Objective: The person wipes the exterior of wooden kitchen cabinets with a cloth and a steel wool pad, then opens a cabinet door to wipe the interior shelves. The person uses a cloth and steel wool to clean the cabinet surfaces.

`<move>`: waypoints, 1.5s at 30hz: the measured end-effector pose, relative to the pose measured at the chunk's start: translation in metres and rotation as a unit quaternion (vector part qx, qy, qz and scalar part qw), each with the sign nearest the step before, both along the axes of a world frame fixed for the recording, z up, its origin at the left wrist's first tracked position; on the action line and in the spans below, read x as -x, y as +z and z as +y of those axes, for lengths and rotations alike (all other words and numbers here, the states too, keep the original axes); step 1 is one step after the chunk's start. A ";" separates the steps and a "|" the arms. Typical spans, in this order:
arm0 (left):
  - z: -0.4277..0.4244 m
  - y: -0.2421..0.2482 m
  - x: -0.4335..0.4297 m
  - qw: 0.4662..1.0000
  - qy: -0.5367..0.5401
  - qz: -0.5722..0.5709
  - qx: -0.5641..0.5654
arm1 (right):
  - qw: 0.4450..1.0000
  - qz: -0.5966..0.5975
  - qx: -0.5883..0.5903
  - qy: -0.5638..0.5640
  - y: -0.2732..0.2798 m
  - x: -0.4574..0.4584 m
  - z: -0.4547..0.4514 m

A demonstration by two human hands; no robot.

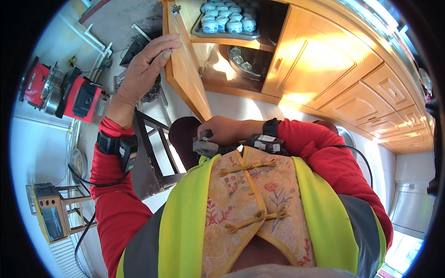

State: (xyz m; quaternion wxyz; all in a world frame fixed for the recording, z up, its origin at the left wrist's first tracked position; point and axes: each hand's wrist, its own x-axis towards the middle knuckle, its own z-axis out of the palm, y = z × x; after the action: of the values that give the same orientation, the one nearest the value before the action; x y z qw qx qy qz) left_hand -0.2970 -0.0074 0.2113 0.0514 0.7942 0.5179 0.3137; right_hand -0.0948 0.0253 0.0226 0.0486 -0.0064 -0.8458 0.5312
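Observation:
My left hand [146,67] holds the edge of an open wooden cabinet door [184,69], with fingers and thumb at its upper left corner. By the door's lower end, my right hand [220,129] is curled close to my body. A grey object [205,146] lies against its fingers; whether the hand grips it or the door cannot be told. Inside the cabinet, a metal tray [222,35] on the upper shelf bears several blue-and-white porcelain cups [234,26]. Below it, a round tray [255,75] holds several small glass items [237,59].
Closed cabinet doors [313,59] and drawers [386,88] run to the right. A dark wooden chair or stool [149,163] stands beside my left forearm. Red appliances [80,99] and a toaster oven [52,215] are at the left. Black cables run from both sleeves.

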 end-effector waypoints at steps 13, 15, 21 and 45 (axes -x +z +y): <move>0.078 -0.040 -0.068 0.991 0.028 -0.007 -0.133 | 0.846 -0.202 0.279 -0.407 -0.144 -0.154 0.063; 0.104 -0.044 -0.079 0.982 0.024 0.020 -0.186 | 0.838 -0.219 0.226 -0.446 -0.158 -0.162 0.065; 0.163 -0.057 -0.096 0.976 0.071 0.067 -0.196 | 0.860 -0.194 0.201 -0.427 -0.166 -0.166 0.066; 0.233 -0.074 -0.126 0.936 0.233 0.197 -0.178 | 0.844 -0.181 0.290 -0.414 -0.155 -0.163 0.065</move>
State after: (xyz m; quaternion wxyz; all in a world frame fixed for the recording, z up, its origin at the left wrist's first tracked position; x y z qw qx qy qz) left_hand -0.1707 0.2258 0.1368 -0.2685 0.6932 0.6237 0.2418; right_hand 0.0678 0.0901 -0.1326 0.1059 -0.4658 -0.5654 0.6724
